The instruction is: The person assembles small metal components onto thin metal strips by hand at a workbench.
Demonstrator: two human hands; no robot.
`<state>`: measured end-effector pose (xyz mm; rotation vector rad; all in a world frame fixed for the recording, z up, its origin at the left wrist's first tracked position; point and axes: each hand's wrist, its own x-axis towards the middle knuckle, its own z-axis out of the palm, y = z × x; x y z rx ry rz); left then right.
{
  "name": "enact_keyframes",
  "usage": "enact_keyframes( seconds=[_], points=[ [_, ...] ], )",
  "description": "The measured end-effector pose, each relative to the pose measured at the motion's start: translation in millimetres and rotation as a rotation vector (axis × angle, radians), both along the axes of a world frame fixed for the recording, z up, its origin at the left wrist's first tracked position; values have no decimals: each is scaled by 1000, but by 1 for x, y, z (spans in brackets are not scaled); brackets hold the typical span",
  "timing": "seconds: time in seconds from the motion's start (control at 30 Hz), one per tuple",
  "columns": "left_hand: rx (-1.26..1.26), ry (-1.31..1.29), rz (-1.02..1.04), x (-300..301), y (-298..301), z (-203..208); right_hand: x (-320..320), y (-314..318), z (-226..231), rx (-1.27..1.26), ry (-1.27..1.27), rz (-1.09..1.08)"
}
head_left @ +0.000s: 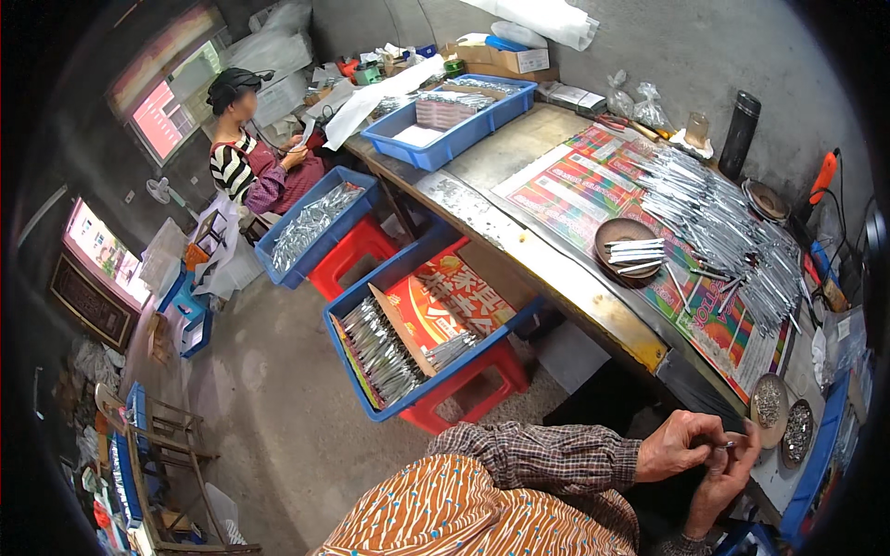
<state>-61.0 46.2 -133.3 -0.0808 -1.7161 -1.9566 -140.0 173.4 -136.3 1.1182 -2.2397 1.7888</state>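
Observation:
At the front corner of the bench, my left hand (pixel 681 447) and my right hand (pixel 725 474) meet with fingertips pinched together. Between them shows a bit of a small shiny metal piece (pixel 729 445); most of it is hidden by the fingers. Just beyond my right hand are two shallow round dishes of tiny metal parts, one with pale parts (pixel 768 408) and one with darker parts (pixel 796 434). A brown bowl (pixel 614 232) holding several white-and-silver sticks stands farther along the bench. Beside it spreads a large pile of thin silvery rods (pixel 709 222).
Below the bench, a blue crate (pixel 369 408) with bundled metal pieces sits on a red stool (pixel 464 394). Another blue crate (pixel 315 232) of metal parts stands behind it. A co-worker (pixel 246 153) sits at the far left. A black flask (pixel 740 134) stands against the wall.

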Motion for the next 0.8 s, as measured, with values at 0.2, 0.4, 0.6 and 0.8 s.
enact_keyframes(
  seconds=[0.2,0.4,0.6,0.8],
  points=[
    [-22,-37,5,4,-2,6,-7,10,12,-69,-166,32],
    [-12,2,4,3,0,2,7,-1,2,-16,-144,-6],
    [-18,-26,7,5,-1,4,1,10,-7,34,44,-37],
    [25,-13,-2,4,-2,2,13,-1,-7,82,40,-170]
  ],
)
